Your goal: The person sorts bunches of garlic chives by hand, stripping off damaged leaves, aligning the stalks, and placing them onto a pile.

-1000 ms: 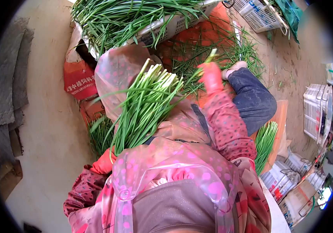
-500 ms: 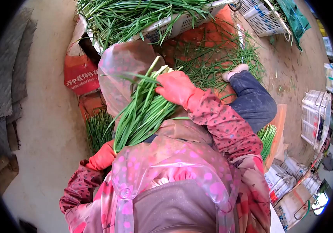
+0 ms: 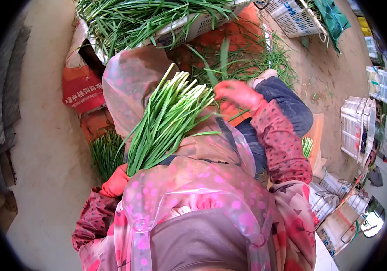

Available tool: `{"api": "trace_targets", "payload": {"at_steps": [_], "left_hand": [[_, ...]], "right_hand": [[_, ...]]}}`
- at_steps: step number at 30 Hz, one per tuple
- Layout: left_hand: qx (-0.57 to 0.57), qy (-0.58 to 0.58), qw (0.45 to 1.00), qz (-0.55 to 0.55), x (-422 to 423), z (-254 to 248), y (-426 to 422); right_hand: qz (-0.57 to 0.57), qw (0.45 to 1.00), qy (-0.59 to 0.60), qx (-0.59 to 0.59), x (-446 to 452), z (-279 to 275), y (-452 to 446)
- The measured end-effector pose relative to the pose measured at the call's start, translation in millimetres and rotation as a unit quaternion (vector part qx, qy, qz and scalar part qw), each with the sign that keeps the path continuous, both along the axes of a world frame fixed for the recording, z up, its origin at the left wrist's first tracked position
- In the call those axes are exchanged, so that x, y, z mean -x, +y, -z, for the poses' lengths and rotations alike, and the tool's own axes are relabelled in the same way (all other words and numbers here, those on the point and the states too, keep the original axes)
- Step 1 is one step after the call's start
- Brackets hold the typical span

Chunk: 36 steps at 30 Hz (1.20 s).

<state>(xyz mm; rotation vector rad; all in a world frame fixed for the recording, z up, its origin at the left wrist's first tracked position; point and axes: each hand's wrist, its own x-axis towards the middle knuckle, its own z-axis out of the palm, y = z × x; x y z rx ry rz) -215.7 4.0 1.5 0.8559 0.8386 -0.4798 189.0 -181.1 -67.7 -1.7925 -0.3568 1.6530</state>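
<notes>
A bundle of garlic chives [image 3: 166,119] lies slanted across my lap, pale cut ends up and to the right. My left hand [image 3: 115,181], in a red rubber glove, is closed on the bundle's lower leafy end; the leaves and apron partly hide its fingers. To the right of the pale ends, my right hand [image 3: 241,95], also red-gloved, is off the bundle and slightly blurred. Its fingers look apart. Just beyond it, loose chive blades [image 3: 224,56] are blurred in the air. A clear pink-dotted plastic apron [image 3: 132,86] covers my lap and one knee.
A white crate [image 3: 198,29] heaped with chives stands ahead. Scattered leaves [image 3: 270,61] litter the orange sheet [image 3: 243,27]. More chives [image 3: 105,151] are on my left. Another white crate [image 3: 288,18] stands at upper right, with further crates [image 3: 358,128] along the right side.
My right hand has let go of the chives' upper end and moved right. Loose blades now fly ahead of it. My left hand keeps its hold, and the view has shifted slightly.
</notes>
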Motion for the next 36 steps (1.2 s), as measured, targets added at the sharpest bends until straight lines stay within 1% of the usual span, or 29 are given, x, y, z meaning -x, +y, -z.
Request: {"api": "trace_targets", "payload": {"at_steps": [1,2,3,4,5,7,8,9,11,12,15,16,17,18,19,21,22,23,24,25,26,27,28,29,30,31,33,35,36], "left_hand": [[0.0,-0.002,1.0,0.003,-1.8,0.3,1.2],[-0.039,-0.014,0.999,0.006,-3.1,-0.1,2.6],[-0.078,-0.024,0.997,0.011,-4.8,-2.7,4.6],[-0.126,-0.006,0.992,0.022,-26.3,-24.5,5.9],[-0.177,0.001,0.984,0.03,-31.1,-27.8,10.2],[-0.272,-0.017,0.962,0.016,-29.3,-29.9,27.8],[-0.387,-0.038,0.919,0.058,-27.8,-18.3,33.4],[-0.393,-0.042,0.917,0.059,-34.9,-17.0,35.9],[-0.579,-0.023,0.811,0.083,-49.8,-14.0,38.3],[-0.608,-0.046,0.788,0.082,-47.5,0.2,41.7],[-0.75,-0.076,0.643,0.136,-46.5,25.0,35.7],[-0.774,-0.106,0.601,0.169,-45.2,32.2,37.9],[-0.774,-0.108,0.6,0.17,-43.2,33.9,37.6],[-0.776,-0.04,0.588,0.225,-43.1,33.7,33.4],[-0.772,0.03,0.57,0.278,-42.6,32.4,29.8],[-0.767,0.036,0.569,0.294,-38.6,31.2,25.7],[-0.76,0.043,0.569,0.31,-35.3,32.8,23.4],[-0.753,0.052,0.569,0.327,-33.1,33.7,20.6],[-0.743,0.064,0.568,0.347,-34.3,31.5,18.0],[-0.743,0.067,0.57,0.344,-35.0,30.2,16.6],[-0.74,0.076,0.561,0.363,-35.7,29.0,15.4],[-0.738,0.084,0.55,0.383,-36.2,27.6,13.9],[-0.743,0.089,0.527,0.403,-38.0,26.4,13.1],[-0.742,0.09,0.529,0.402,-39.0,25.4,13.0],[-0.746,0.085,0.52,0.408,-39.3,24.0,12.2],[-0.75,0.078,0.51,0.413,-40.0,23.6,11.2],[-0.751,0.081,0.501,0.422,-40.1,22.7,9.3],[-0.753,0.084,0.492,0.429,-40.5,20.7,5.8],[-0.753,0.08,0.494,0.428,-40.4,18.1,4.1]], "right_hand": [[-0.005,0.996,0.083,0.019,21.0,-21.8,8.8],[-0.025,0.988,0.15,-0.02,38.5,-9.9,12.0],[0.038,0.984,0.151,-0.084,59.7,-20.5,18.8],[0.046,0.979,0.153,-0.125,68.6,-13.8,29.2],[0.051,0.972,0.155,-0.167,72.3,-6.6,37.9],[0.146,0.966,0.117,-0.179,64.7,-15.3,53.3],[0.203,0.954,0.137,-0.174,58.9,-10.1,57.7],[0.2,0.956,0.129,-0.171,54.0,-5.1,60.9],[0.201,0.964,0.081,-0.153,49.3,1.3,67.6],[0.199,0.964,0.08,-0.155,51.4,3.9,71.3],[0.222,0.963,0.056,-0.145,69.2,4.2,82.9],[0.227,0.959,0.097,-0.142,75.2,0.4,84.9],[0.232,0.953,0.138,-0.138,77.4,-1.6,86.3],[0.209,0.96,0.133,-0.13,77.8,16.9,85.5],[0.198,0.97,0.094,-0.109,79.7,28.6,84.5],[0.194,0.975,0.057,-0.094,71.7,48.3,73.7],[0.199,0.979,0.02,-0.038,62.1,47.1,70.3],[0.266,0.963,0.03,-0.012,48.1,41.4,56.8],[0.369,0.928,0.046,-0.026,34.6,51.3,40.7],[0.376,0.917,0.098,-0.087,10.3,65.1,19.2],[0.432,0.885,0.139,-0.105,-14.3,74.8,1.4],[0.439,0.894,0.003,-0.093,-23.2,67.4,-8.2],[0.396,0.912,-0.079,-0.072,-30.1,46.4,-11.3],[0.337,0.933,-0.109,-0.071,-33.0,20.6,-7.7],[0.274,0.948,-0.146,-0.066,-24.5,-21.0,4.5],[0.21,0.958,-0.183,-0.062,-7.3,-50.9,22.2],[0.124,0.954,-0.244,-0.121,29.4,-58.5,52.8],[0.002,0.929,-0.364,-0.07,52.2,-23.6,82.4],[0.037,0.939,-0.329,-0.088,63.5,-19.6,91.3]]}}
